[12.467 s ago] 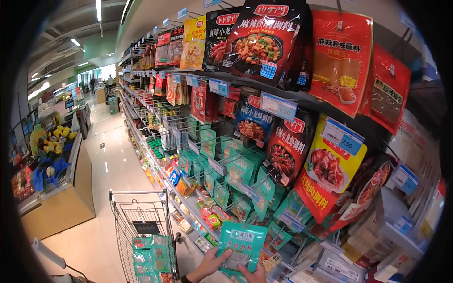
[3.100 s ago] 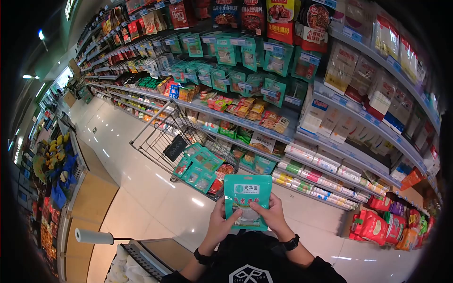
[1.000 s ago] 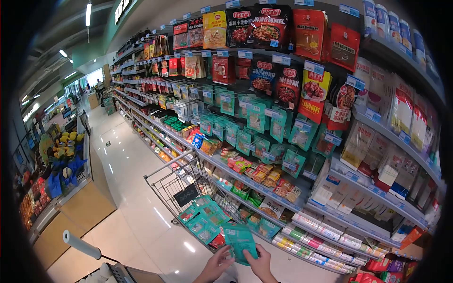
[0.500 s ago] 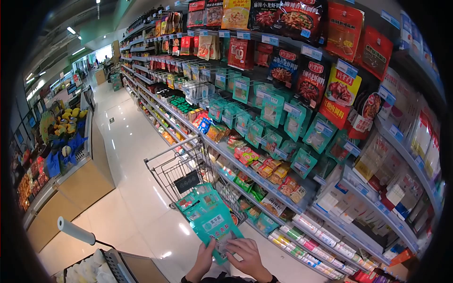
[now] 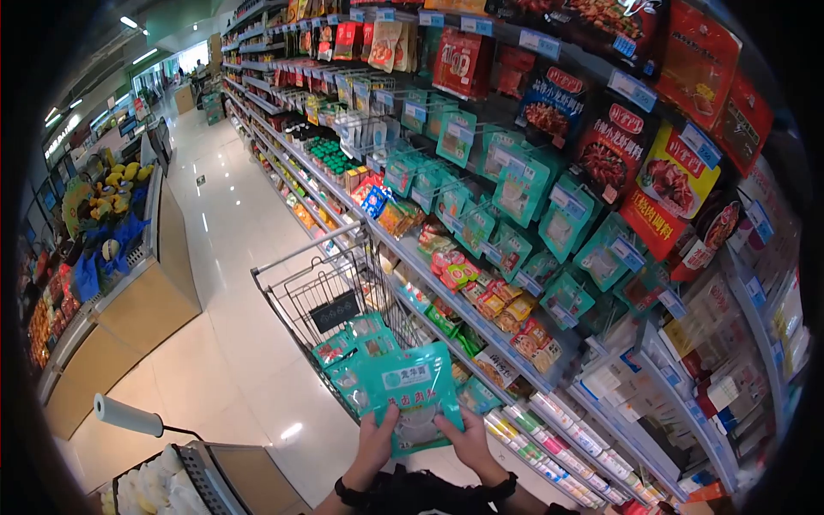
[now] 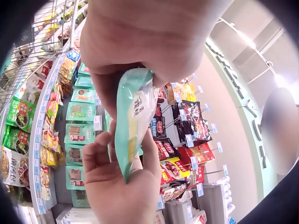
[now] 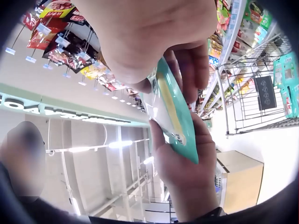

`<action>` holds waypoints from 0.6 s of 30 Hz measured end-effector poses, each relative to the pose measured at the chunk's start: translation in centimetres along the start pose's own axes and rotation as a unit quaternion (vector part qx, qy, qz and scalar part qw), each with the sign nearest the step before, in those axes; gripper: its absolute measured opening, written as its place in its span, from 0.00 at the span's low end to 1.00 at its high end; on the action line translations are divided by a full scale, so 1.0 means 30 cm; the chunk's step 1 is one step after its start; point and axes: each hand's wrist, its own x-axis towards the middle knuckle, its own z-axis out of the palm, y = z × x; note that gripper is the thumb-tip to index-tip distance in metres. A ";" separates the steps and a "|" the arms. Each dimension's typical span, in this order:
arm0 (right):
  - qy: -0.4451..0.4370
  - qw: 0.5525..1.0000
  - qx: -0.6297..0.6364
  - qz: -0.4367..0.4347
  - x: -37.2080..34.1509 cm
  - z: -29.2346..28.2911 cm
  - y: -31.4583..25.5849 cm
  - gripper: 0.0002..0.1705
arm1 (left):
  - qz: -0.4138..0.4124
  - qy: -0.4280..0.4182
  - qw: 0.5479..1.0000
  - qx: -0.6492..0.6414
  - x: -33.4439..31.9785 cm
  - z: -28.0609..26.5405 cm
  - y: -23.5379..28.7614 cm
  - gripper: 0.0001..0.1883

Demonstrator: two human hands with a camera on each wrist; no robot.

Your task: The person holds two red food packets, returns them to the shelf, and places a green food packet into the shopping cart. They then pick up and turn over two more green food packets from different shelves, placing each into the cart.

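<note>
A teal seasoning packet with a clear window and Chinese print is held front side up before the body. My left hand grips its lower left side, thumb on the front. The right hand grips the lower right side the same way. In the left wrist view the packet shows edge-on between both hands, its lower end against the right palm. From the right wrist, the packet also appears from its side, fingers behind it. Similar teal packets lie in the cart beyond.
A wire shopping cart stands just ahead, beside the shelves. Teal packets hang on shelf hooks at right, among red and black pouches. A produce counter lines the left. A roll on a rod juts in at lower left.
A second ago the packet was tilted and partly turned in my hands. Half a second ago the right fingers lay over its lower front; now both hands hold its sides and it sits straighter.
</note>
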 end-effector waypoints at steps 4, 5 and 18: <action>0.066 0.996 -0.049 -0.032 0.113 -0.015 -0.057 0.14 | -0.019 -0.024 0.997 -0.072 0.134 0.041 -0.013 0.20; 0.080 0.995 -0.054 -0.033 0.143 -0.026 -0.059 0.13 | -0.010 -0.050 0.998 -0.029 0.155 0.058 0.013 0.22; 0.123 0.992 0.017 -0.018 0.388 -0.049 -0.095 0.19 | 0.000 -0.182 0.983 0.016 0.450 0.130 0.157 0.27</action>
